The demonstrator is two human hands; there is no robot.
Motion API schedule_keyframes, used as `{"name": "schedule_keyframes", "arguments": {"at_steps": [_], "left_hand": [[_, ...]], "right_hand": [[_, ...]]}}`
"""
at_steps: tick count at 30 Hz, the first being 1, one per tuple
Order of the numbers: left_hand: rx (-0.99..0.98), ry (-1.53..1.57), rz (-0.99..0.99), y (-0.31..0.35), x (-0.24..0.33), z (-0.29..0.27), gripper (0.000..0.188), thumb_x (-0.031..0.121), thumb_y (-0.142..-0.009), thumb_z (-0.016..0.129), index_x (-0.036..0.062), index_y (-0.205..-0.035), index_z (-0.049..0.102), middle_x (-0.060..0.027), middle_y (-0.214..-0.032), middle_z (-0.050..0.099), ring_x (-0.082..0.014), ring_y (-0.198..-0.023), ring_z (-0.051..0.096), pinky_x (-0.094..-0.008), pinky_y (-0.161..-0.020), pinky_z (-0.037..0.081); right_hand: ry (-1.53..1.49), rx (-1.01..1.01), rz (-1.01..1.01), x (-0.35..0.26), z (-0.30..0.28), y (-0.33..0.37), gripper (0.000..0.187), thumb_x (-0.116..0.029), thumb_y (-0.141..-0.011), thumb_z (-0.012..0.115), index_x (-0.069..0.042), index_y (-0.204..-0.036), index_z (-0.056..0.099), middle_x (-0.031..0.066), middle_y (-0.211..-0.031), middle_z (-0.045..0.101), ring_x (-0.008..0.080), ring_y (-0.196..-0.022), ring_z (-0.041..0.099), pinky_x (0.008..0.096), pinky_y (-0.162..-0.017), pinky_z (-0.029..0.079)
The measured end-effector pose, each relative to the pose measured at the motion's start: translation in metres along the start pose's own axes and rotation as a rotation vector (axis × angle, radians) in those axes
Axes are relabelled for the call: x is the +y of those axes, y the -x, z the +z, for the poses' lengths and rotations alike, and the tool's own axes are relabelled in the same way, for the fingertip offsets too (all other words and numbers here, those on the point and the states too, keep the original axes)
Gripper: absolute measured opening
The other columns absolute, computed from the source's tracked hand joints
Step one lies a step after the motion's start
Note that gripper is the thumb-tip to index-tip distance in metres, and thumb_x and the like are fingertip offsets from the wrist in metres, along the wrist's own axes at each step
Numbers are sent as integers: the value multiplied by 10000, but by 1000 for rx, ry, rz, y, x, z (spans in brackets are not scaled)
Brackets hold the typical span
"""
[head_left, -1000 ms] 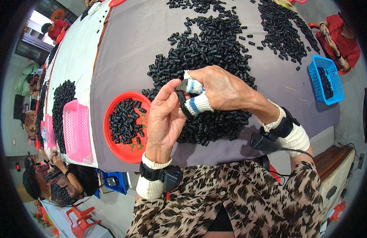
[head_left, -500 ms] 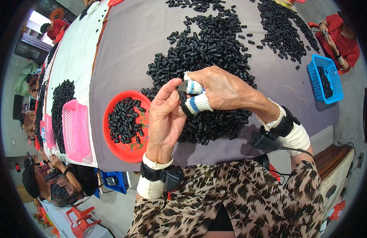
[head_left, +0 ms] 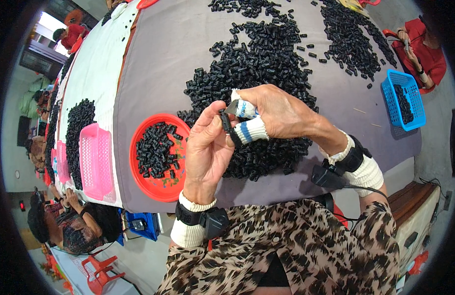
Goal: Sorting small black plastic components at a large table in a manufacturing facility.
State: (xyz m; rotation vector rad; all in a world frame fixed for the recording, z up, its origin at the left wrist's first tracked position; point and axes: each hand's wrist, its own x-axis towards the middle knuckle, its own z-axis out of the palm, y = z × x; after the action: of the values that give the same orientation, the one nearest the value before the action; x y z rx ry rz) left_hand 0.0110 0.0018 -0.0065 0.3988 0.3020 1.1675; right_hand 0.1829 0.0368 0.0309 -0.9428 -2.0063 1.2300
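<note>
Pinched between the thumb and fingertips of my left hand (head_left: 203,157) is a small black plastic part (head_left: 225,121), short and roughly cylindrical. My right hand (head_left: 282,112) is closed, with white knit finger covers on its thumb and finger, one of them blue-striped. A small grey blade (head_left: 232,106) sticks out from its fingers, right beside the part's upper end; its handle is hidden. Both hands are above a large heap of black plastic parts (head_left: 257,59). By my left wrist, a round red tray (head_left: 139,183) holds more such parts and some green and blue scraps.
A pink basket (head_left: 95,162) stands left of the tray. At the right, a blue basket (head_left: 420,109) holds black parts, near a person in red (head_left: 424,54). Another heap (head_left: 353,39) lies far right. A person (head_left: 75,221) works at the lower left.
The blade has drawn slightly away from the black part, which now shows more plainly between my left fingers. My right hand has shifted a little to the right.
</note>
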Motion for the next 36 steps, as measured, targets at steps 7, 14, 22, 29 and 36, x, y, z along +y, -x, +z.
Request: {"name": "schedule_keyframes", "arguments": {"at_steps": [7,14,22,29,36], "left_hand": [[71,-22,32,6,2,9,247,34,-859,536,-6,-1103,532,-101,-987,607,-152,-909,590,-280,-805,484],[224,-345,-6,6,5,13,217,16,-818,582,-14,-1032,576,-70,-930,625,-85,-793,590,-184,-640,450],[285,-362,56,8,11,-6,206,68,-852,553,-28,-1034,555,-121,-894,621,-145,-647,608,-225,-559,498],[312,-296,122,13,17,-16,212,144,-896,522,-13,-1037,540,-109,-898,601,-158,-713,609,-250,-590,513],[330,-289,93,14,7,0,192,148,-898,522,-4,-1011,553,-63,-824,594,-123,-718,588,-229,-628,498]], "right_hand": [[-4,109,-4,-10,2,0,315,-255,-668,710,-12,-755,529,69,-600,543,141,-559,521,290,-516,415],[192,211,-131,-6,14,4,269,-155,-678,667,-1,-773,467,162,-580,533,297,-514,571,351,-478,428],[130,136,14,-8,14,1,262,-181,-699,673,0,-766,496,119,-593,545,199,-508,532,319,-491,414],[56,85,89,10,21,-2,374,-298,-693,710,3,-763,500,107,-612,540,188,-538,519,324,-519,417],[51,34,50,9,28,-6,407,-343,-679,707,16,-786,547,150,-659,576,247,-604,588,342,-556,440]]}}
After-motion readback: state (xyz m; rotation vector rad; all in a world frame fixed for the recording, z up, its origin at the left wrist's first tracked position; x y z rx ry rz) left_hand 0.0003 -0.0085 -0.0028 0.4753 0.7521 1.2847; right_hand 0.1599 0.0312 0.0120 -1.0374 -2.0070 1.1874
